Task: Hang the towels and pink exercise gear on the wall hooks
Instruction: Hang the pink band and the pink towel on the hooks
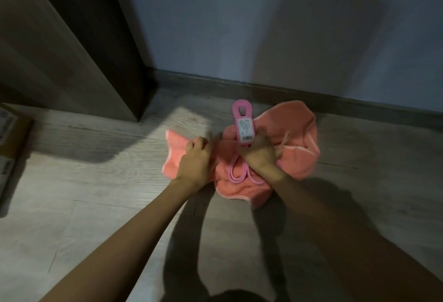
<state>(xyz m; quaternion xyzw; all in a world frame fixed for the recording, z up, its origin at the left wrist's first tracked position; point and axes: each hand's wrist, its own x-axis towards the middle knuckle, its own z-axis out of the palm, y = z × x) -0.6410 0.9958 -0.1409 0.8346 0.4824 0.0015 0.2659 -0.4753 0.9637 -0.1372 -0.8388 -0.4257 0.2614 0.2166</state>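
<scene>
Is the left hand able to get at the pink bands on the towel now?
Probably yes. The pink bands lie uncovered on the towel, beside the left hand, with nothing between them; that hand seems to grip the towel, so it must let go first.

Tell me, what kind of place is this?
Probably a corner inside a home, maybe a hallway or bedroom. There's a wood-look floor, a dark baseboard under a plain wall, and a door frame on the left.

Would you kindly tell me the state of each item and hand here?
Coral terry towels: crumpled on the floor, unhung.
Pink plastic handle with barcode label: lying on the towels.
Pink elastic bands: looped on the towels.
Left hand: grips a towel edge.
Right hand: by the handle; grip blurred.
</scene>
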